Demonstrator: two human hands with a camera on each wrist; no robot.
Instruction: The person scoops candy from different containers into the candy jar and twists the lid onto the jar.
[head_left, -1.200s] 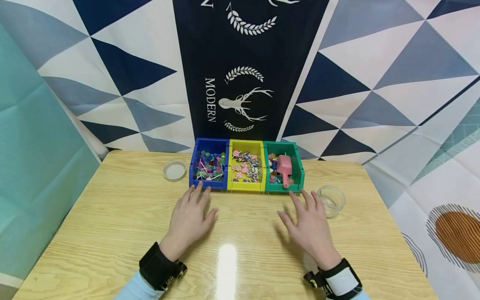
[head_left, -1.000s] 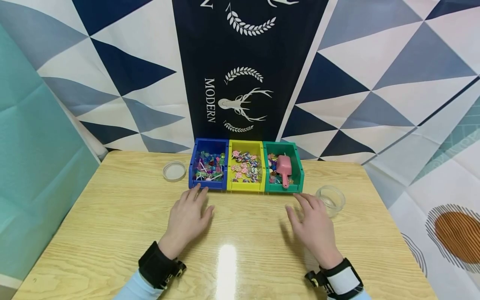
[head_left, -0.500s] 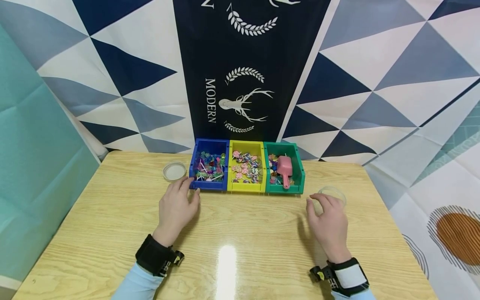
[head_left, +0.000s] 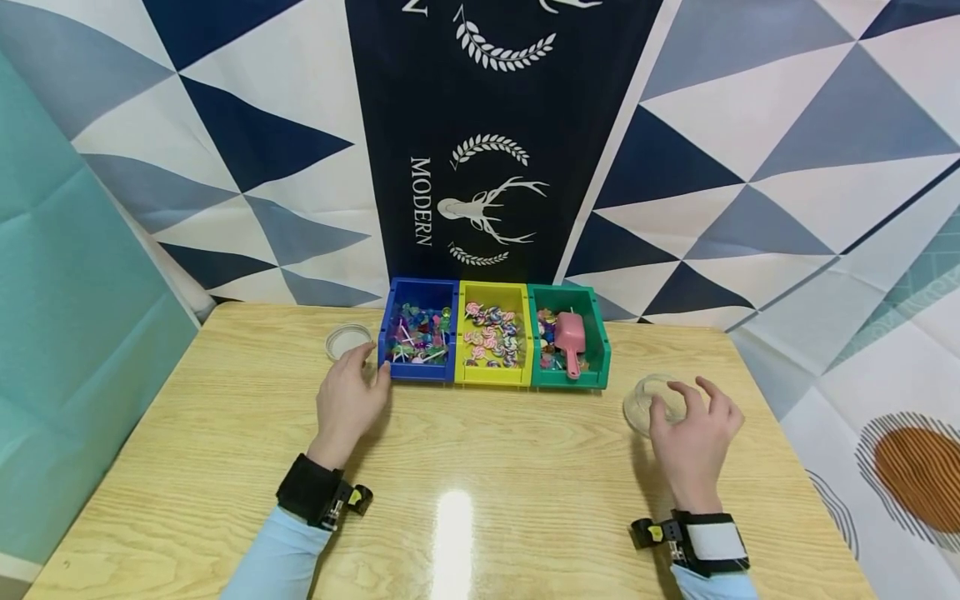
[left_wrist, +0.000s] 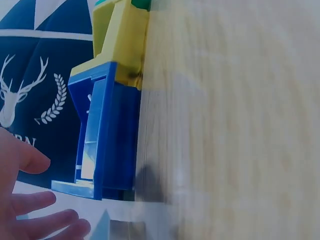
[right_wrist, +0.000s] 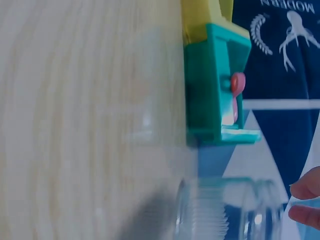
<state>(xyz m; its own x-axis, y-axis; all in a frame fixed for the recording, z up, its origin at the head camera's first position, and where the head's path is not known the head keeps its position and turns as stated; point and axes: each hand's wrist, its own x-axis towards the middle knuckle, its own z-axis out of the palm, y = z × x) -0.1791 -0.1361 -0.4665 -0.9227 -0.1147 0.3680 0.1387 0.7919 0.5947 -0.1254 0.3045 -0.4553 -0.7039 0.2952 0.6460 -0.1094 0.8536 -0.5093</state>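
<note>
My left hand (head_left: 348, 408) hovers at the front left corner of the blue bin (head_left: 418, 371), fingers loosely bent and spread. Just beyond its fingertips lies a round, pale jar lid (head_left: 345, 338). In the left wrist view the fingers (left_wrist: 42, 220) stand apart with nothing between them. My right hand (head_left: 697, 442) is over the right side of a clear jar (head_left: 637, 410), thumb and fingers parted. The right wrist view shows that jar (right_wrist: 220, 210) upright, fingertips (right_wrist: 305, 187) near its mouth; contact is hard to judge.
A yellow bin (head_left: 493, 375) with lollipop-shaped charms adjoins the blue bin of colourful pieces. In the green bin (head_left: 600, 354) a pink scoop (head_left: 570, 333) lies on small trinkets. Behind the wooden table (head_left: 480, 467) hangs a patterned cloth (head_left: 480, 100).
My left hand has shifted left from the blue bin's front toward the lid. The right hand has moved right, from before the green bin to the jar, its fingers parting again.
</note>
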